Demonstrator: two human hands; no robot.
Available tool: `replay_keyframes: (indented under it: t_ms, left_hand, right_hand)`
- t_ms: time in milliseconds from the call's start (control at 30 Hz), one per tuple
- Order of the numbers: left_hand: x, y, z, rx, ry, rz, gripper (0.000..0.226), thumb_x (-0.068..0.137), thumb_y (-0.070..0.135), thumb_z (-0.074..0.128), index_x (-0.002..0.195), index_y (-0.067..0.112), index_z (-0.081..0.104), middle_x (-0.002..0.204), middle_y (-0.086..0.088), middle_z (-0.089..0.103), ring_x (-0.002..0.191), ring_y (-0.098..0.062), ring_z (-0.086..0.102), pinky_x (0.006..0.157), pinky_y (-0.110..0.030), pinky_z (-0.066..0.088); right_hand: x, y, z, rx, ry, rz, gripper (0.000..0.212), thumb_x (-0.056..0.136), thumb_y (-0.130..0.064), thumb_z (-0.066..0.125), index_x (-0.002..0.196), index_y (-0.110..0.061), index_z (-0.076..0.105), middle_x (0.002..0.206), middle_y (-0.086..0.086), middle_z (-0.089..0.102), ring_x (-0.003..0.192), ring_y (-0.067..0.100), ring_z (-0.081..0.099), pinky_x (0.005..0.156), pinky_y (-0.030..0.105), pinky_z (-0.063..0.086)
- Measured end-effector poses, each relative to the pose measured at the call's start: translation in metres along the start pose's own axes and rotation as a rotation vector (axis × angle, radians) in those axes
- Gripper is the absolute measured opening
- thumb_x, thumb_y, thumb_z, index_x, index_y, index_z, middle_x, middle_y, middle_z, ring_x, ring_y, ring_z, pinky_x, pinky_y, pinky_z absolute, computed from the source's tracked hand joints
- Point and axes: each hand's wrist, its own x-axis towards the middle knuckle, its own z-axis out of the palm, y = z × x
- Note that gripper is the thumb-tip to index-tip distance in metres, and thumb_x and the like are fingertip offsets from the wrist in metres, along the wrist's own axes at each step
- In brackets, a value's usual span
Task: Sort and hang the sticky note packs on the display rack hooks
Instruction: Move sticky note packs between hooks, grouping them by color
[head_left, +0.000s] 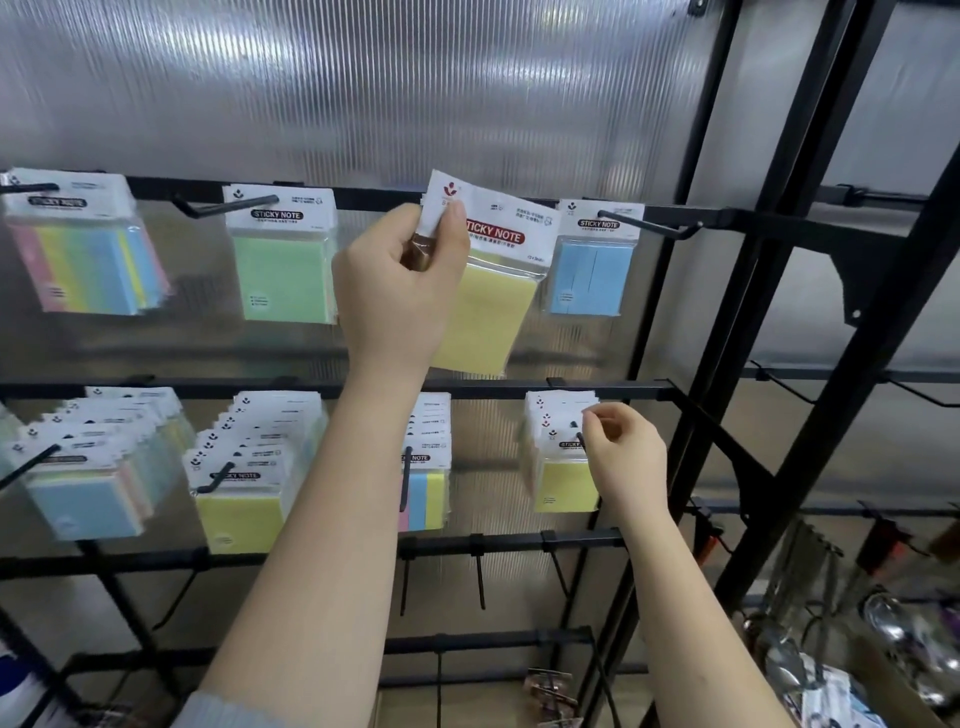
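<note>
My left hand (400, 283) pinches the white header of a yellow sticky note pack (488, 306) and holds it tilted in front of the upper rail of the black display rack (691, 215). My right hand (621, 457) has its fingers curled at the hook tip of the lower-right stack of yellow packs (563, 483). It touches the front pack's header. On the upper rail hang a multicolour pack (83, 260), a green pack (283, 275) and a blue pack (592, 270). The lower rail carries stacks of blue (88, 499), yellow (239, 514) and multicolour packs (428, 493).
Bare black hooks (480, 577) stick out from the third rail below the packs. A ribbed translucent panel (363, 93) backs the rack. Black frame posts (779, 312) stand to the right. At the lower right hang metal utensils (883, 613).
</note>
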Motion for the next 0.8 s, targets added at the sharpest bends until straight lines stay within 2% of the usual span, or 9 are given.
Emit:
replay_keyframes:
  t_ms: [67, 133, 200, 333, 433, 600, 700, 800]
  left_hand:
    - [-0.001, 0.0, -0.001, 0.003, 0.018, 0.01, 0.043, 0.091, 0.029, 0.055, 0.059, 0.001, 0.048, 0.051, -0.003, 0.047, 0.05, -0.014, 0.039, 0.046, -0.025, 0.027]
    - [-0.001, 0.001, -0.001, 0.004, 0.027, 0.014, 0.04, 0.091, 0.027, 0.055, 0.057, 0.009, 0.043, 0.049, 0.01, 0.038, 0.048, -0.008, 0.035, 0.046, -0.018, 0.023]
    - [-0.001, 0.001, -0.001, 0.007, 0.036, 0.013, 0.04, 0.091, 0.026, 0.055, 0.056, 0.015, 0.038, 0.048, 0.013, 0.033, 0.046, -0.006, 0.033, 0.046, -0.015, 0.021]
    - [-0.004, -0.004, -0.001, -0.006, 0.07, 0.015, 0.043, 0.09, 0.028, 0.055, 0.055, 0.005, 0.043, 0.048, 0.004, 0.037, 0.049, -0.011, 0.032, 0.047, -0.024, 0.024]
    - [-0.006, -0.006, 0.001, 0.002, 0.093, -0.01, 0.043, 0.089, 0.03, 0.055, 0.055, 0.007, 0.042, 0.047, 0.007, 0.033, 0.05, -0.012, 0.03, 0.048, -0.025, 0.024]
    - [-0.006, 0.0, 0.003, -0.017, 0.099, -0.001, 0.043, 0.089, 0.027, 0.055, 0.054, 0.033, 0.031, 0.043, 0.014, 0.034, 0.046, -0.005, 0.034, 0.048, -0.012, 0.021]
    - [-0.003, 0.002, 0.003, 0.01, 0.117, 0.007, 0.044, 0.088, 0.025, 0.056, 0.053, 0.03, 0.03, 0.045, 0.012, 0.028, 0.046, -0.007, 0.029, 0.048, -0.014, 0.019]
    - [-0.001, 0.002, 0.003, 0.003, 0.104, 0.006, 0.04, 0.088, 0.025, 0.056, 0.054, 0.017, 0.038, 0.046, 0.011, 0.032, 0.046, -0.008, 0.03, 0.047, -0.016, 0.02]
  right_hand:
    - [0.001, 0.0, 0.001, -0.001, 0.008, 0.005, 0.01, 0.094, -0.019, 0.052, 0.093, -0.021, 0.062, 0.085, -0.009, 0.064, 0.083, 0.008, 0.059, 0.063, 0.013, 0.039]
    - [0.001, 0.0, 0.003, 0.0, 0.01, 0.013, 0.011, 0.094, -0.019, 0.052, 0.094, -0.019, 0.063, 0.086, -0.007, 0.065, 0.083, 0.008, 0.059, 0.062, 0.013, 0.039]
    - [0.003, 0.001, 0.004, 0.0, 0.013, 0.03, 0.012, 0.094, -0.02, 0.052, 0.094, -0.019, 0.064, 0.087, -0.007, 0.066, 0.082, 0.008, 0.059, 0.062, 0.013, 0.038]
    - [0.005, 0.005, 0.004, -0.018, 0.02, 0.058, 0.015, 0.093, -0.021, 0.052, 0.1, -0.016, 0.066, 0.089, -0.006, 0.065, 0.085, 0.01, 0.058, 0.062, 0.014, 0.038]
    - [0.005, 0.008, 0.003, -0.037, -0.014, 0.089, 0.018, 0.093, -0.021, 0.052, 0.103, -0.016, 0.066, 0.093, -0.005, 0.066, 0.086, 0.01, 0.058, 0.062, 0.016, 0.038]
    - [0.004, 0.011, 0.002, -0.055, -0.037, 0.097, 0.018, 0.093, -0.021, 0.052, 0.101, -0.016, 0.067, 0.091, -0.007, 0.066, 0.086, 0.009, 0.058, 0.062, 0.014, 0.039]
    - [0.003, 0.01, 0.003, -0.059, -0.048, 0.09, 0.018, 0.092, -0.02, 0.051, 0.099, -0.017, 0.068, 0.09, -0.009, 0.066, 0.087, 0.009, 0.058, 0.062, 0.015, 0.039]
    - [0.003, 0.01, 0.005, -0.054, -0.047, 0.091, 0.017, 0.092, -0.021, 0.051, 0.098, -0.018, 0.067, 0.091, -0.008, 0.066, 0.088, 0.009, 0.059, 0.063, 0.019, 0.04]
